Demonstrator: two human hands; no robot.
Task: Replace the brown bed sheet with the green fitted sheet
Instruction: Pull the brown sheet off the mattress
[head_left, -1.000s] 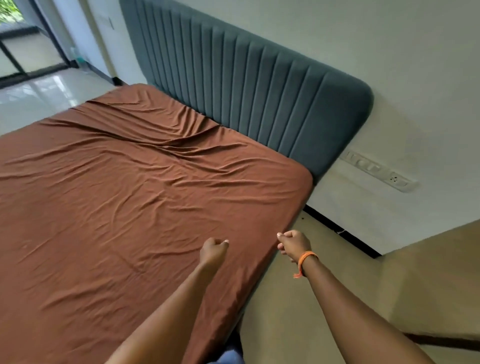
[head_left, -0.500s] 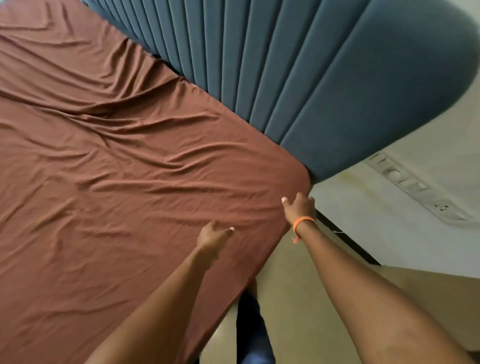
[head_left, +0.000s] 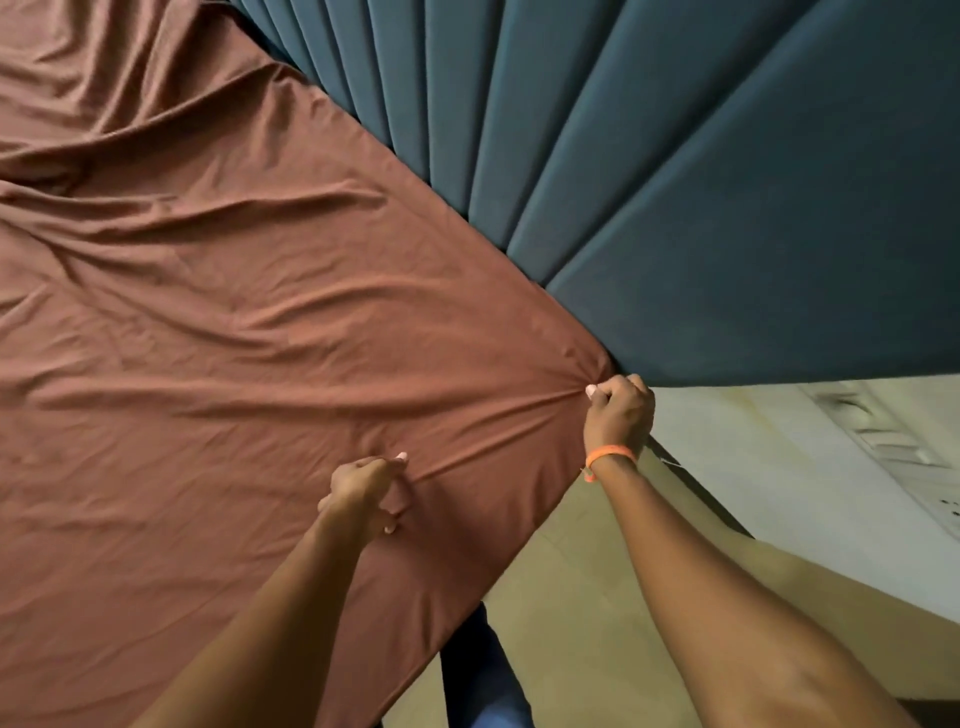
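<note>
Both hands pinch the brown bed sheet (head_left: 234, 364) on the bed — right hand (head_left: 618, 410) at the headboard (head_left: 701, 182) corner, left hand (head_left: 366, 491) just inboard. Best to lift the corner up and outward first — not drag sideways.

Both bare forearms reach forward from the lower edge of the view, roughly parallel, the left one lower and nearer the middle. The left hand (head_left: 366, 488) is curled — thumb and fingers pinch a small fold of the brown sheet (head_left: 218, 332), knuckles up. The right hand (head_left: 618, 410) sits farther forward and higher, fingers closed tightly in a fist-like grip on the sheet's corner, back of the hand facing the camera. An orange band (head_left: 610, 454) circles the right wrist — just behind the hand.
</note>
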